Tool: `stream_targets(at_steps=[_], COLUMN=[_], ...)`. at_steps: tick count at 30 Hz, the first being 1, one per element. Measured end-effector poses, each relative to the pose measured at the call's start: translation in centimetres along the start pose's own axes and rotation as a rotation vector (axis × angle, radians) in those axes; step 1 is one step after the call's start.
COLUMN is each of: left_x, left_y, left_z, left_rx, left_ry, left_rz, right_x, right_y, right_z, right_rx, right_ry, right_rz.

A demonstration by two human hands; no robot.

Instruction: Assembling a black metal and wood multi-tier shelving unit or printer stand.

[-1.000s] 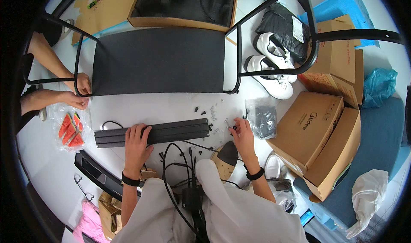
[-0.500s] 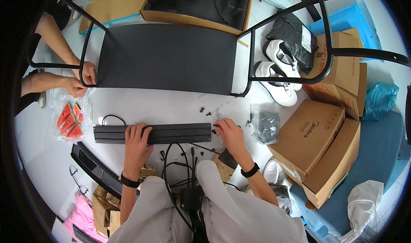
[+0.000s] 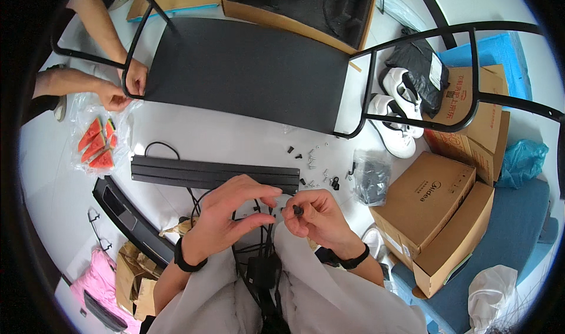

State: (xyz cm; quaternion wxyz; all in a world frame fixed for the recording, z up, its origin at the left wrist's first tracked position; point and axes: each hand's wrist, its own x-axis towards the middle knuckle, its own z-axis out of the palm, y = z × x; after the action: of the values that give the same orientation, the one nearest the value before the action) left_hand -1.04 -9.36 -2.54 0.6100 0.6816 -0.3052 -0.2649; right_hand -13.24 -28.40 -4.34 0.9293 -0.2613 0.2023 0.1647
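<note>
My right hand (image 3: pixel 321 219) pinches a small black plastic fitting (image 3: pixel 298 210) between thumb and fingers, above my lap. Close on its left, my left hand (image 3: pixel 226 210) has thumb and fingers curved apart, with nothing visible between them. Just beyond both hands a long black ribbed bar (image 3: pixel 170 170) lies on the white floor; my left hand hides part of its near edge. Past the bar's right end, several loose silver screws (image 3: pixel 312 157) and small black pieces (image 3: pixel 335 183) are scattered. Black cables (image 3: pixel 259 248) run between my knees.
Ahead stands a black frame with a dark panel (image 3: pixel 247 69); another person's hands (image 3: pixel 126 87) are at its left corner. Watermelon slices (image 3: pixel 94 143) lie in plastic at left. White shoes (image 3: pixel 397 122) and cardboard boxes (image 3: pixel 435 187) occupy the right side.
My left hand has let go of the ribbed bar and come toward my lap. My right hand has drawn back from the floor beside the bar, holding the small black fitting.
</note>
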Motion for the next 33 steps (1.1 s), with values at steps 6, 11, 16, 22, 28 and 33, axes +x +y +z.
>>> stream_targets(at_steps=[6, 11, 16, 22, 28, 33], left_x=[-0.6, -1.4, -5.0, -8.5, -13.6, -16.7], left_y=[0.4, -0.6, -3.5, -8.1, -9.5, -10.9], left_z=[0.1, -0.4, -2.6, -4.8, -4.8, -4.8], left_rx=[-0.003, 0.043, 0.045, 0.405, 0.494, 0.626], left_ry=[0.003, 0.008, 0.284, 0.393, 0.381, 0.408], left_rz=[0.084, 0.046, -0.179, -0.326, -0.388, -0.372], right_x=[0.9, 1.0, 1.0, 2.7, 6.5, 6.2], right_y=[-0.1, 0.2, 0.8, 3.8, 6.3, 5.8], right_z=[1.3, 1.5, -1.8, -6.4, -6.3, -5.4], right_rx=[-0.209, -0.451, -1.078, -1.772, -1.939, -1.988], right_ry=[-0.047, 0.047, 0.262, 0.290, 0.049, 0.068], right_rz=[0.041, -0.006, -0.174, -0.391, -0.420, -0.411])
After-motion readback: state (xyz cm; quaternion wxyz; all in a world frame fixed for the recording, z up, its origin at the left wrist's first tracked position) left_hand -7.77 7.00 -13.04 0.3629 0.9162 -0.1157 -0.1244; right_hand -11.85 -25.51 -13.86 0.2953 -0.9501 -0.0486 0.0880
